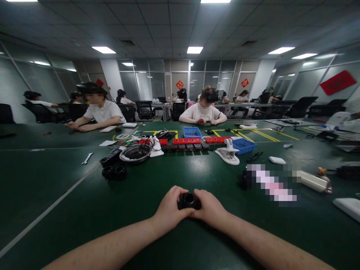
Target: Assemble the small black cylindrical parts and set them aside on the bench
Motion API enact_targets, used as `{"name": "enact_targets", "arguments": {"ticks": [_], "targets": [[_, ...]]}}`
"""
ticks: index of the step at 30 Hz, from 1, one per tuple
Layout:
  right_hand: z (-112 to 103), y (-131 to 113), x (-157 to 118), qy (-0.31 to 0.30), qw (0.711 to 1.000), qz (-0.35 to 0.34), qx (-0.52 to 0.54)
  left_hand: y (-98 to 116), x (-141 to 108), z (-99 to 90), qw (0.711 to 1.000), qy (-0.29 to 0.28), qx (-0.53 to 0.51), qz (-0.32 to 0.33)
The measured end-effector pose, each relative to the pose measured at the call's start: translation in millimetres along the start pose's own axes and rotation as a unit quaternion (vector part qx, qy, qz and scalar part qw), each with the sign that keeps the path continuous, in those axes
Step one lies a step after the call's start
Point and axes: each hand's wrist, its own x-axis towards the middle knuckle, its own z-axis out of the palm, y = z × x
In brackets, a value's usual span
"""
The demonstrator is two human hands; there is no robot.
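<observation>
Close in front of me, at the near middle of the green table [157, 168], my left hand [171, 206] and my right hand [209, 208] both grip a small black round part [189, 200] with a ring-like opening facing up. Fingers and thumbs curl around it from either side, and the thumbs come together at its near edge. Its lower portion is hidden by the hands. To the left lies a pair of black round parts [114, 173], side by side and apart from the hands.
A round dish [135, 153] with black contents, red power strips [186, 141], a white clip base [227, 153] and blue bins [192, 132] stand further back. A wrench [87, 158] lies left, a cream cylinder [313, 181] right. Two people [203, 112] sit across the table.
</observation>
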Motion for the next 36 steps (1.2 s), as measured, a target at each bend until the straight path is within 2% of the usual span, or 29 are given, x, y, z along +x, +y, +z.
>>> {"name": "enact_targets", "arguments": {"ticks": [2,4,9,12,19,27,32,36], "targets": [[2,-4,-2,0.02,0.999,0.009,-0.047,-2,1,-1.2,1.0,-0.002,-0.005,0.005],[-2,-3,-2,0.013,0.999,-0.004,-0.052,-5,3,-4.3,1.0,-0.014,-0.009,0.017],[-19,8,-1,-0.058,0.989,-0.116,0.075,-8,8,-14.2,0.994,-0.089,-0.024,0.06],[-23,12,1,-0.102,0.977,-0.156,0.099,-8,9,-16.5,0.99,-0.113,-0.039,0.07],[-23,15,5,-0.12,0.973,-0.171,0.099,-13,10,-13.5,0.988,-0.12,-0.058,0.075],[-19,15,6,-0.107,0.971,-0.184,0.107,-10,10,-15.2,0.987,-0.133,-0.054,0.075],[-16,18,6,-0.104,0.975,-0.159,0.119,-9,11,-16.4,0.987,-0.136,-0.046,0.073],[-12,18,6,-0.099,0.979,-0.108,0.141,-8,10,-12.9,0.99,-0.123,-0.041,0.064]]}}
